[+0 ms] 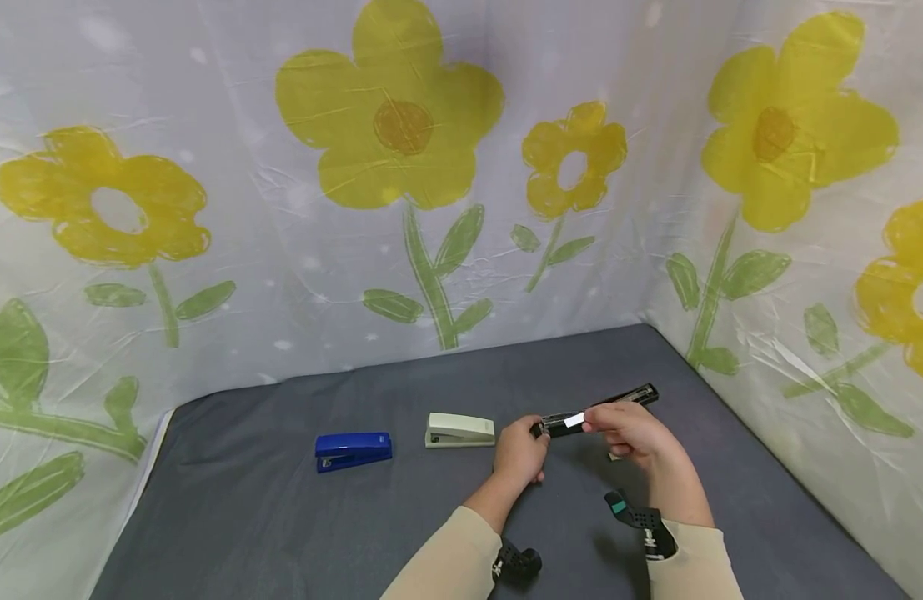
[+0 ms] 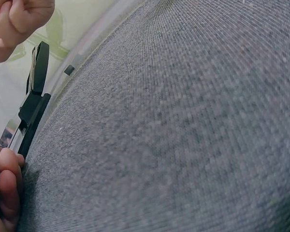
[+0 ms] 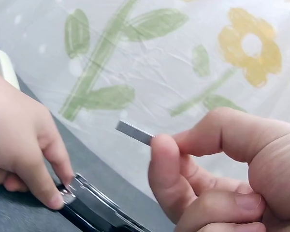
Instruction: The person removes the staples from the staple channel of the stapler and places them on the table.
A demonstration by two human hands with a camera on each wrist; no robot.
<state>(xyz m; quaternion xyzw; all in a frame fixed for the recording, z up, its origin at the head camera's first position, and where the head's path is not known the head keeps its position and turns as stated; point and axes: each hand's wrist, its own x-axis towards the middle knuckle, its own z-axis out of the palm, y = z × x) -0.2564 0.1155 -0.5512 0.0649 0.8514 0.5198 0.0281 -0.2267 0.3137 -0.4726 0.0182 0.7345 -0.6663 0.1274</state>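
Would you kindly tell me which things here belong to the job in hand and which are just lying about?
Part of the job:
black stapler, opened, held by the left hand
silver staple strip, pinched by the right hand

Lying about:
blue stapler
cream stapler
small item by the right hand, role unclear

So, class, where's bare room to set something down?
Free: grey cloth this side of the blue stapler, and the patch between the white stapler and flowered curtain. Crowded: around the black stapler, left hand and right hand.

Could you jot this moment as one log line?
left hand: holds black stapler | right hand: pinches staple strip | black stapler: opened | nearby: cream stapler, blue stapler
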